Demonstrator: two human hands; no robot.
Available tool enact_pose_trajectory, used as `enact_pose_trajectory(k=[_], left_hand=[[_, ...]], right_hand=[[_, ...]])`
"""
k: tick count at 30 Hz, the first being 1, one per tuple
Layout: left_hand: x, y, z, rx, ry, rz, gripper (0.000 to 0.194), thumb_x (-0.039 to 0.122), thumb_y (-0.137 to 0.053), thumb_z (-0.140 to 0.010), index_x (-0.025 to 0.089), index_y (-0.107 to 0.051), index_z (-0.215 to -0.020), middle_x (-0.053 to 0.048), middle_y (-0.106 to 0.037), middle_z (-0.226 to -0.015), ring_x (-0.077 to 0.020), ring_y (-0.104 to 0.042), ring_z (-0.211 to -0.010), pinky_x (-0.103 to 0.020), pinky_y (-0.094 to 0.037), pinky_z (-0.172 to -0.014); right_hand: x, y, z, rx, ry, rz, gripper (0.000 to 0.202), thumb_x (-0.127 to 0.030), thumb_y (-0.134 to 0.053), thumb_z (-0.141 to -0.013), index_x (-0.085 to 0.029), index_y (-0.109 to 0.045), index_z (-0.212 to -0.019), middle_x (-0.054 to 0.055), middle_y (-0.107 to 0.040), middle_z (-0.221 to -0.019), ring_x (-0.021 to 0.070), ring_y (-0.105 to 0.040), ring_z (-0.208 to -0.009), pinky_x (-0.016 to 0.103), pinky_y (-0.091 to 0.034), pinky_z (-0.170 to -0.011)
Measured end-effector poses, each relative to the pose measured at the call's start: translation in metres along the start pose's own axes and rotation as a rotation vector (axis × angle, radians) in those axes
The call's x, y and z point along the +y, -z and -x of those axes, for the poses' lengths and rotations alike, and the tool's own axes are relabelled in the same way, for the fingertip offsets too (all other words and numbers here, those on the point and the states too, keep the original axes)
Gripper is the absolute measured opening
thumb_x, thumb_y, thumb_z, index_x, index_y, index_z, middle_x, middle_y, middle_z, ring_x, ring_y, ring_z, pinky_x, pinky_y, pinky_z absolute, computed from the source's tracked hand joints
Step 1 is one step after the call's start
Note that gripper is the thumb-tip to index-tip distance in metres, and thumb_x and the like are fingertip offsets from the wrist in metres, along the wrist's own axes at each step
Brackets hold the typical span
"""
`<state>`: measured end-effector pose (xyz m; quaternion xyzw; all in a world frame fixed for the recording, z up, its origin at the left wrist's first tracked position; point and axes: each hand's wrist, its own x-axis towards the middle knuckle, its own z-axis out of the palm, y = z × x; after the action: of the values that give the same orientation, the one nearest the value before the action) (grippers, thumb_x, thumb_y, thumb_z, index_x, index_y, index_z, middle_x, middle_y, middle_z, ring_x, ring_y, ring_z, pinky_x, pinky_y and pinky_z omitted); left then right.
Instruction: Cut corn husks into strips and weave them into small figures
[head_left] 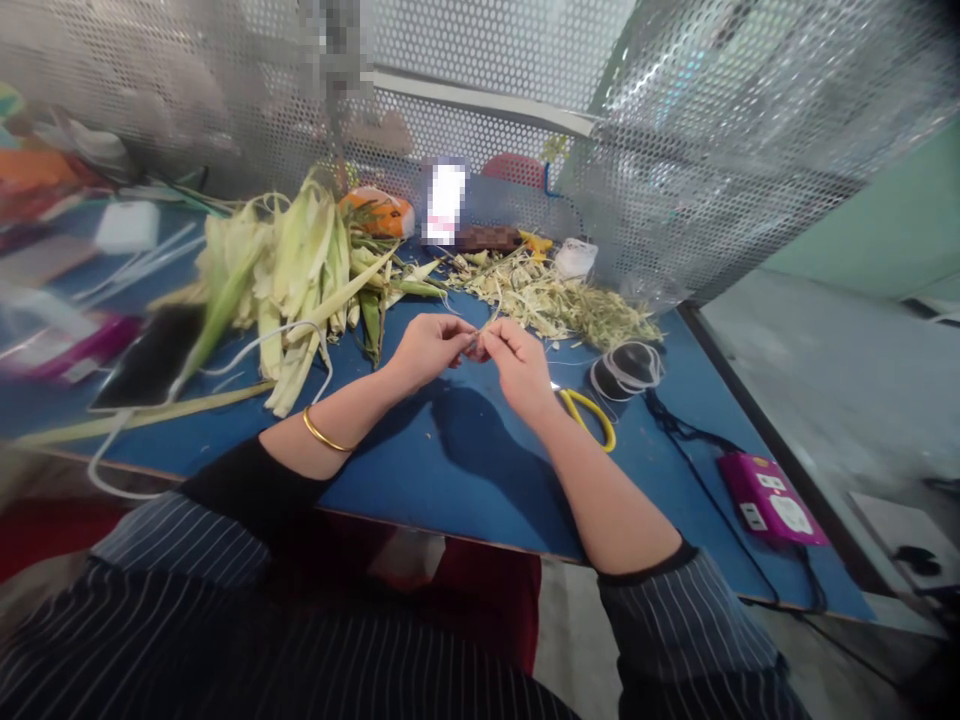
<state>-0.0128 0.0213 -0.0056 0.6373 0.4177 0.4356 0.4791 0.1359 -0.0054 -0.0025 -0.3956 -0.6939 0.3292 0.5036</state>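
Observation:
My left hand [429,349] and my right hand [517,362] meet over the middle of the blue table [450,480], fingertips pinched close together. Whatever lies between them is too small and too covered by the fingers to name. Just behind the hands spreads a heap of pale plant scraps [547,300]. Long, pale green husk-like leaves [292,270] lie in a bundle beyond my left hand. To the right of my right hand are yellow-handled scissors [592,418], partly hidden by the wrist, and a dark spool with white cord [628,370].
A magenta power strip [772,500] with black cables lies at the right edge. On the left are a dark phone [150,355], a white cable [112,460] and a white box [127,226]. A perforated metal screen [480,110] stands along the back, with an orange packet [384,212] before it.

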Motion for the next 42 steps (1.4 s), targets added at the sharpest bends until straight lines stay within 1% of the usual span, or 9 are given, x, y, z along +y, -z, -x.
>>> enact_pose_trajectory(k=[7,12,15,19,22,26,35,38,42], left_hand=[[-0.004,0.000,-0.001,0.045,-0.053,-0.191,0.020,0.016,-0.055,-0.075,0.013,-0.073,-0.082,-0.001,-0.066,-0.064,-0.0066,-0.052,-0.047,-0.018,-0.041,-0.048],[0.000,0.003,-0.004,0.149,0.015,-0.063,0.016,0.025,-0.062,-0.078,0.011,-0.070,-0.081,-0.001,-0.065,-0.064,-0.0058,-0.051,-0.044,-0.018,-0.044,-0.047],[0.001,0.002,-0.004,0.142,0.032,-0.016,0.014,0.024,-0.062,-0.079,0.012,-0.069,-0.080,-0.002,-0.064,-0.063,-0.0055,-0.050,-0.044,-0.018,-0.045,-0.047],[-0.001,0.001,-0.003,0.135,0.031,0.002,0.013,0.022,-0.062,-0.079,0.011,-0.069,-0.081,-0.002,-0.065,-0.065,-0.0054,-0.051,-0.044,-0.019,-0.045,-0.047],[-0.003,0.000,-0.002,0.106,0.037,0.013,0.013,0.021,-0.061,-0.079,0.011,-0.069,-0.080,-0.002,-0.063,-0.063,-0.0055,-0.050,-0.044,-0.019,-0.044,-0.046],[-0.005,-0.003,0.000,0.022,-0.003,-0.006,0.015,0.019,-0.057,-0.078,0.011,-0.068,-0.072,0.000,-0.059,-0.055,-0.0055,-0.047,-0.044,-0.017,-0.040,-0.046],[-0.013,-0.007,0.000,0.082,-0.070,-0.213,0.022,0.015,-0.052,-0.075,0.013,-0.073,-0.076,-0.002,-0.067,-0.062,-0.0083,-0.053,-0.052,-0.018,-0.041,-0.051],[-0.013,-0.007,0.000,0.066,-0.008,-0.163,0.019,0.013,-0.053,-0.074,0.012,-0.072,-0.073,-0.001,-0.065,-0.060,-0.0080,-0.052,-0.050,-0.019,-0.041,-0.051],[-0.003,-0.006,0.000,-0.014,0.248,0.198,0.010,0.012,-0.059,-0.077,0.011,-0.069,-0.077,-0.001,-0.065,-0.062,-0.0077,-0.053,-0.048,-0.022,-0.046,-0.053]], right_hand=[[0.002,-0.009,0.006,0.041,0.014,0.284,0.020,-0.022,-0.044,-0.090,-0.020,-0.047,-0.070,-0.002,-0.049,-0.068,0.0118,-0.045,-0.065,0.028,-0.038,-0.065],[0.015,-0.005,0.000,0.250,-0.177,0.226,0.011,-0.029,-0.056,-0.083,-0.021,-0.053,-0.091,-0.006,-0.047,-0.061,0.0119,-0.047,-0.056,0.028,-0.040,-0.061],[0.017,-0.003,-0.002,0.147,-0.232,0.270,0.010,-0.030,-0.059,-0.081,-0.020,-0.059,-0.080,-0.005,-0.047,-0.057,0.0125,-0.047,-0.055,0.029,-0.039,-0.061],[0.006,-0.003,0.001,0.193,-0.035,0.346,0.019,-0.027,-0.057,-0.084,-0.019,-0.060,-0.067,0.001,-0.055,-0.071,0.0146,-0.051,-0.070,0.030,-0.041,-0.068],[-0.001,-0.004,0.004,0.201,0.082,0.228,0.017,-0.025,-0.053,-0.086,-0.020,-0.059,-0.071,0.004,-0.061,-0.088,0.0152,-0.056,-0.083,0.030,-0.044,-0.074],[0.001,-0.006,0.003,0.035,-0.068,-0.076,0.018,-0.025,-0.046,-0.089,-0.021,-0.055,-0.074,0.001,-0.062,-0.078,0.0130,-0.057,-0.071,0.029,-0.046,-0.069],[0.008,-0.019,0.003,0.161,-0.238,-0.285,0.018,-0.020,-0.048,-0.080,-0.021,-0.047,-0.062,-0.003,-0.052,-0.059,0.0103,-0.052,-0.057,0.027,-0.044,-0.061],[0.010,-0.017,0.004,0.122,-0.206,-0.179,0.020,-0.023,-0.045,-0.084,-0.021,-0.047,-0.064,-0.003,-0.052,-0.060,0.0107,-0.052,-0.059,0.027,-0.045,-0.063],[0.010,-0.008,0.002,0.120,-0.126,0.008,0.023,-0.027,-0.044,-0.089,-0.022,-0.048,-0.068,-0.003,-0.053,-0.062,0.0111,-0.051,-0.062,0.028,-0.043,-0.066]])
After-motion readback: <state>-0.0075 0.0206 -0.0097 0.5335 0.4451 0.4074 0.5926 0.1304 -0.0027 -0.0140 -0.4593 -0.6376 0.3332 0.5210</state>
